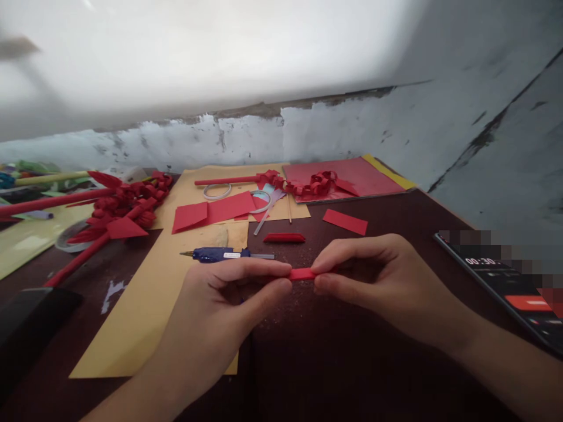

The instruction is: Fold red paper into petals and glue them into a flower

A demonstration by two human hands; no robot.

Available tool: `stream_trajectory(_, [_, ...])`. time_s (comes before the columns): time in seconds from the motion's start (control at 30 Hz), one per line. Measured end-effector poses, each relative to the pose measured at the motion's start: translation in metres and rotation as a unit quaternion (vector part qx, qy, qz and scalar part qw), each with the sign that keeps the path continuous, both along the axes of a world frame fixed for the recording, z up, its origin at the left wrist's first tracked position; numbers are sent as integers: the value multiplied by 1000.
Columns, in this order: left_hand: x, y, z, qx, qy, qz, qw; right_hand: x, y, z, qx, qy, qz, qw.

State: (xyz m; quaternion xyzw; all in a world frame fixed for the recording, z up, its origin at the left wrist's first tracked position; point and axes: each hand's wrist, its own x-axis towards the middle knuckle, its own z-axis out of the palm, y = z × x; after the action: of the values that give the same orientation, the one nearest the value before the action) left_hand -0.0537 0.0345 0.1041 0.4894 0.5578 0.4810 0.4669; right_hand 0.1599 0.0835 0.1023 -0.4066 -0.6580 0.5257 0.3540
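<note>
Between both hands, above the dark table, a narrow folded strip of red paper is pinched at its two ends. My left hand grips the left end between thumb and fingers. At the right end, the thumb and forefinger of my right hand are closed on it. Just beyond the strip lies another folded red paper piece. A flat red paper rectangle rests farther right. Behind my left hand is a blue glue gun with a glue stick in its back end, its tip pointing left.
Yellow paper sheets cover the left and back of the table. Red paper flowers on stems lie at left, near a tape roll. Red paper and a red folder lie behind. A phone with a timer is at right.
</note>
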Motion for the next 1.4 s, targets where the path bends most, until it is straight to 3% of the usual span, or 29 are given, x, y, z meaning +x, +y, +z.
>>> stream_trajectory(0.27, [-3, -1, -5, 16, 30, -55, 998, -4, -4, -5, -41, 52, 29, 997])
stream_trajectory(0.43, [-4, -1, -6, 4, 22, -50, 999, -5, -4, -5, -65, 66, 34, 995])
stream_trajectory(0.7, [2, 1, -4, -9, 43, -25, 999, -4, -3, -4, -39, 13, 17, 999])
stream_trajectory(1.03, [-1, 1, -5, -16, 49, -40, 998, -5, -2, -6, -15, -4, 6, 1000])
stream_trajectory(1.23, [-2, 0, -7, 35, 88, -34, 995, -4, -1, -5, -27, 10, 6, 1000])
stream_trajectory(1.4, [-4, 2, -14, 138, 165, -15, 976, -4, 0, -4, 38, -8, 3, 999])
